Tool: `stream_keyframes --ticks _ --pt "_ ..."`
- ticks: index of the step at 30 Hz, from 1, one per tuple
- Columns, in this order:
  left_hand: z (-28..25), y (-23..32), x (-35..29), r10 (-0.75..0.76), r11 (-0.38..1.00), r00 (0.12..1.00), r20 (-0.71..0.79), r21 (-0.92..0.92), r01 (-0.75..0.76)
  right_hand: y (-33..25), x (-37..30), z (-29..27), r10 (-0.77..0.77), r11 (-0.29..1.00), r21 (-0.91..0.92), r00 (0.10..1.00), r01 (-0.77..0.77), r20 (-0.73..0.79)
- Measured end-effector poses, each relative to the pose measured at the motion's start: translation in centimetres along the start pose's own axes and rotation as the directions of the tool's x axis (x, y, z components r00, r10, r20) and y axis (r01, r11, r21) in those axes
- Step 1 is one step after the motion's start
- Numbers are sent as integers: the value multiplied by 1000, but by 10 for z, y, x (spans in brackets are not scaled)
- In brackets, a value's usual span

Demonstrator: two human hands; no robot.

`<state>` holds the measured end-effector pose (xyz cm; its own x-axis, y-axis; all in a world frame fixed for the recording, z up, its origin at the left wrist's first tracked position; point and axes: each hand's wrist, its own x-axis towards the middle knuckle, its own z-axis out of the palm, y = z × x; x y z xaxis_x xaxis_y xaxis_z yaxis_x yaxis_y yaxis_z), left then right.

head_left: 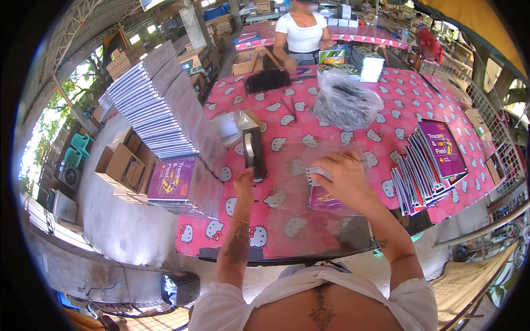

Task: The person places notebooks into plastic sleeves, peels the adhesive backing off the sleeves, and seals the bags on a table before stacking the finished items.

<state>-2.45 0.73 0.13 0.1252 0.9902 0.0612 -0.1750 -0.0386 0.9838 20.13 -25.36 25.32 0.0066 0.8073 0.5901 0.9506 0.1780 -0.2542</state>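
Our left fingers [244, 178] are curled in at the near end of a black tape dispenser [255, 157], whose pale roll faces up; we cannot tell whether they pinch a strip of tape or only touch the dispenser. Our right fingers [331, 161] are arched and spread, the thumb standing apart from the forefinger, and they rest lightly over a clear plastic sheet [292, 188] without clenching. Just below the right fingers, partly hidden by our hand, a purple-covered spiral notebook [326, 199] lies flat. The sheet spreads between our two hands and toward us from the fingers, over the pink tabletop [403, 110] with its white cat faces.

To the left of the left fingers rises a tall, leaning stack of spiral-bound notebooks [160, 118], with a cardboard box [127, 168] farther out beside it. Beyond the left fingers and the dispenser we see a crumpled clear packet [234, 127] and, farther away, a heap of black coils [268, 81]. Straight past the right fingers sits a clear plastic bag [346, 102] with dark contents. Well to the right of the right fingers is a fanned pile of notebooks [428, 168]. Farthest beyond both sets of fingers, a co-worker [301, 30] in a white top stands across the tabletop.
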Motion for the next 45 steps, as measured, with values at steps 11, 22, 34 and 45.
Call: stream_keyframes --ticks 11,22,34,45 --pt "66 161 -44 273 938 681 680 -31 -345 -10 7 2 78 994 -82 995 -72 65" --pt "133 217 -52 351 811 375 858 -79 -580 37 0 -55 -64 996 -45 975 75 214" --pt "151 194 -64 291 882 480 827 -37 -471 119 -96 -29 454 691 661 888 -293 -80" --pt "171 191 -77 256 854 463 849 26 -519 118 -82 7 -102 931 366 952 -12 289"
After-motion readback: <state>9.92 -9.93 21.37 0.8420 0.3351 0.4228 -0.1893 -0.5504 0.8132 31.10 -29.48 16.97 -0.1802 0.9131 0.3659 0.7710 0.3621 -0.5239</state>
